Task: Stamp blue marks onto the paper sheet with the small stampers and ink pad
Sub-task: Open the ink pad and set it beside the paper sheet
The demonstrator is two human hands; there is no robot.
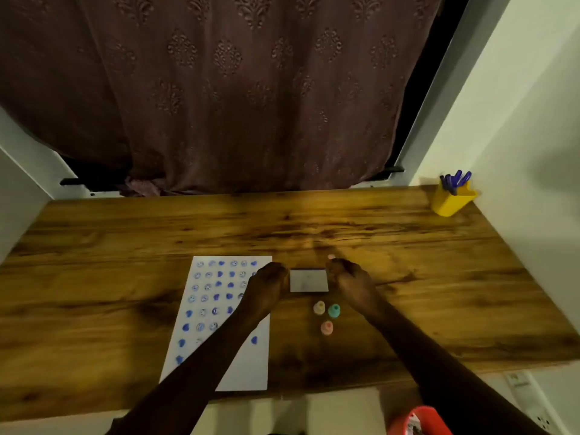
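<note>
The white paper sheet (pixel 219 350) lies left of centre on the wooden desk and carries several rows of blue marks. To its right sits the small square ink pad (pixel 309 281), its top pale grey with a thin blue strip at the far edge. My left hand (pixel 268 285) rests over the paper's right edge, its curled fingers against the pad's left side. My right hand (pixel 348 279) is curled at the pad's right side, and a small pink stamper (pixel 331 256) pokes out above its fingers. Three stampers stand just in front of the pad: cream (pixel 319 307), teal (pixel 334 310) and pink (pixel 326 327).
A yellow cup (pixel 452 200) holding blue pens stands at the desk's far right corner, by the white wall. A brown patterned curtain hangs behind the desk (pixel 439 277). Below the near edge at the right is a red container (pixel 420 422).
</note>
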